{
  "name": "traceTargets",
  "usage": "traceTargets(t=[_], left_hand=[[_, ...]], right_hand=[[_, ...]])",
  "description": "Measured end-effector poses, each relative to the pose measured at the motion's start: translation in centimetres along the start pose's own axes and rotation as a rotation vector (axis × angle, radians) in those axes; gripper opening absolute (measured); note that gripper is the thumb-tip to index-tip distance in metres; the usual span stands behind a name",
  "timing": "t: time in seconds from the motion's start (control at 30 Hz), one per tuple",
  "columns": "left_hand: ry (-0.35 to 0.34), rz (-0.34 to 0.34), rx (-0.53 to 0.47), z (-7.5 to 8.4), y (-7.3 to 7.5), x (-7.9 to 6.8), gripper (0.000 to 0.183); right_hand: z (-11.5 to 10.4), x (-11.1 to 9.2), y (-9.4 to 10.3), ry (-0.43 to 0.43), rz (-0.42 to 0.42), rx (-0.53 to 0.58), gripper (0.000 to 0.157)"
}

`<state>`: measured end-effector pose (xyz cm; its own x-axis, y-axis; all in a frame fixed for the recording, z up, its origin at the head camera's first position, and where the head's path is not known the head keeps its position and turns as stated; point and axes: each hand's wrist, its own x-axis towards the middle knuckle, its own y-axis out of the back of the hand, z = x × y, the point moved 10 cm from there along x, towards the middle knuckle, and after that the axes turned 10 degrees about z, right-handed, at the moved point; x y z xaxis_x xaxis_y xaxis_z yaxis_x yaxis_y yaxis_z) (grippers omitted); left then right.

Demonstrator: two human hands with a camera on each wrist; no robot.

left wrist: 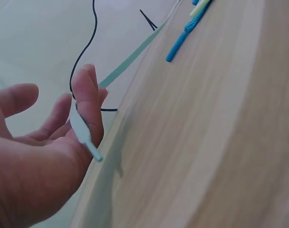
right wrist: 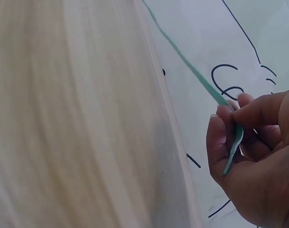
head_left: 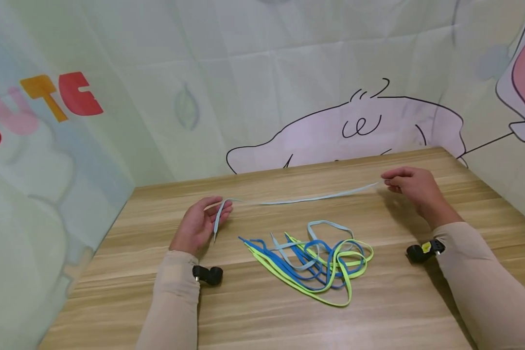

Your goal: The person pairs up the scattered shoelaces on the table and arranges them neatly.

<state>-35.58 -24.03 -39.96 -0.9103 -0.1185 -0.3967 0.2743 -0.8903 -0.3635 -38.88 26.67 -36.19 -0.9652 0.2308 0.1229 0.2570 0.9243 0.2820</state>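
A pale blue shoelace (head_left: 319, 198) stretches between the two hands above the far part of the table. My right hand (head_left: 413, 187) pinches it close to one end between thumb and fingers, and in the right wrist view its tip (right wrist: 227, 165) hangs down by the palm. The left hand (head_left: 199, 221) is turned palm up, with loosely bent fingers and the thumb apart. Over those fingers the lace is draped, its other tip (left wrist: 94, 151) dangling free. Nearer the body lies a loose pile of blue laces (head_left: 284, 265), yellow-green laces (head_left: 304, 290) and another pale blue lace (head_left: 330, 223).
The wood-grain table (head_left: 262, 321) ends at a printed cloth backdrop (head_left: 227, 97) at the back and left. Small black cameras, the left one (head_left: 209, 275) and the right one (head_left: 422, 252), sit at the wrists on beige sleeves.
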Motion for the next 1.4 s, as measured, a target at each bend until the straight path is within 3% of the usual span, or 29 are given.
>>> traceTargets(t=[0.2, 0.43, 0.67, 0.9, 1.4], left_hand=[[-0.03, 0.059, 0.02, 0.2, 0.5, 0.1, 0.045], [-0.059, 0.116, -0.034, 0.5, 1.4, 0.3, 0.04], [-0.076, 0.175, -0.056, 0.8, 2.5, 0.5, 0.035], [-0.11, 0.176, -0.059, 1.2, 2.7, 0.4, 0.029], [-0.136, 0.179, -0.096, 1.3, 2.7, 0.3, 0.037]], right_hand=[[-0.1, 0.0, 0.4, 0.0, 0.009, 0.084, 0.023], [0.1, -0.1, 0.6, -0.007, 0.034, 0.017, 0.027], [0.5, -0.1, 0.8, -0.074, 0.054, 0.022, 0.036], [0.7, -0.2, 0.9, -0.116, 0.074, -0.033, 0.039], [1.2, 0.0, 1.5, -0.122, 0.1, -0.193, 0.047]])
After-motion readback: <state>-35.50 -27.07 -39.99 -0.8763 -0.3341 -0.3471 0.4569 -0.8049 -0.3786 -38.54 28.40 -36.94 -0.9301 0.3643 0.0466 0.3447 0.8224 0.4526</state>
